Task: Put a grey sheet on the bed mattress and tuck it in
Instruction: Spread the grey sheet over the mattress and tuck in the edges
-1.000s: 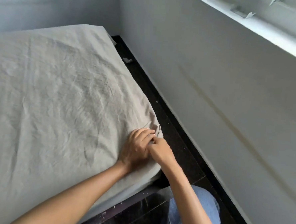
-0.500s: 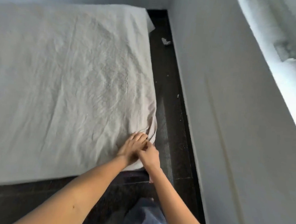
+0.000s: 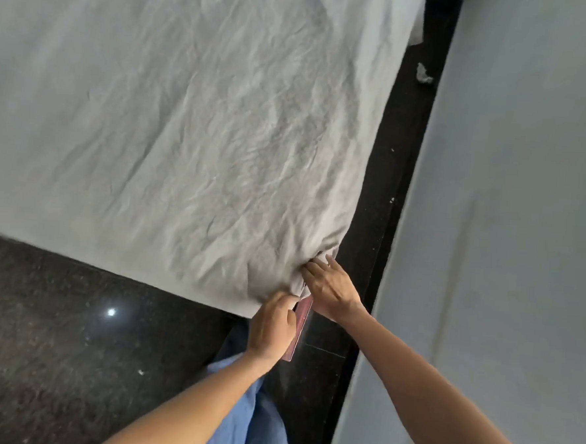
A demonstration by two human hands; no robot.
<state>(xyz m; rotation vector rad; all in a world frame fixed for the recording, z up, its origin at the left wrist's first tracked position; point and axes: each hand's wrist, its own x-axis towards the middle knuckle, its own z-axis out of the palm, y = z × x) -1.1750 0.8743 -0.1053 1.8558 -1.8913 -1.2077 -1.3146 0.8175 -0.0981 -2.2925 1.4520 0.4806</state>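
A wrinkled grey sheet (image 3: 194, 123) covers the mattress, which fills the upper left of the head view and is hidden beneath it. At the near right corner the cloth bunches into folds. My left hand (image 3: 273, 325) grips the bunched sheet at that corner from below, fingers curled into the fabric. My right hand (image 3: 330, 287) lies on the corner's right side with fingers extended, pressing the cloth against the mattress. A thin reddish-brown strip (image 3: 300, 325) shows between my two hands under the corner.
Dark speckled floor (image 3: 58, 338) lies in front of the bed, and a narrow dark gap (image 3: 400, 180) runs between bed and pale wall (image 3: 512, 207). A small white scrap (image 3: 423, 74) lies in that gap. My blue trouser leg (image 3: 249, 411) is below the hands.
The view has swung left and down over the corner. My left hand has dropped from the top of the sheet to below the corner; my right hand has shifted onto its right side.
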